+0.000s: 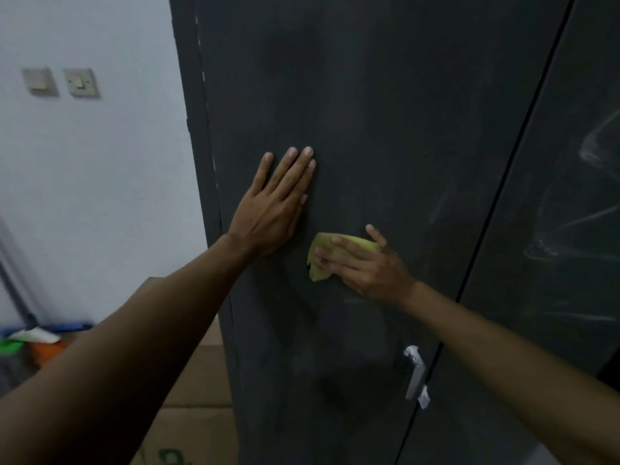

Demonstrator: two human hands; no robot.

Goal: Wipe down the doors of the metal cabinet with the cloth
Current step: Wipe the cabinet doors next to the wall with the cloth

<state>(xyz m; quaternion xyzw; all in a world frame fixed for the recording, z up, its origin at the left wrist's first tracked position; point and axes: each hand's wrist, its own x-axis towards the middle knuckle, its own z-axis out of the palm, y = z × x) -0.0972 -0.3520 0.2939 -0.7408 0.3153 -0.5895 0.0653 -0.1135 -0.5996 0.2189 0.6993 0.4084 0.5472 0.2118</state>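
Reaching in from lower left, left hand (275, 209) spread flat on left door (385, 95) near its outer edge, likely bracing it shut. Just beside, right hand (365, 263), fingers straight, pressing yellow cloth (323, 253) against mid-door above handle (416, 374). Smeared right door (553, 229) probably unwiped.

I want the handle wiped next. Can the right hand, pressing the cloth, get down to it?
Probably yes: the handle sits below the right hand on the same door, with only bare door between them.
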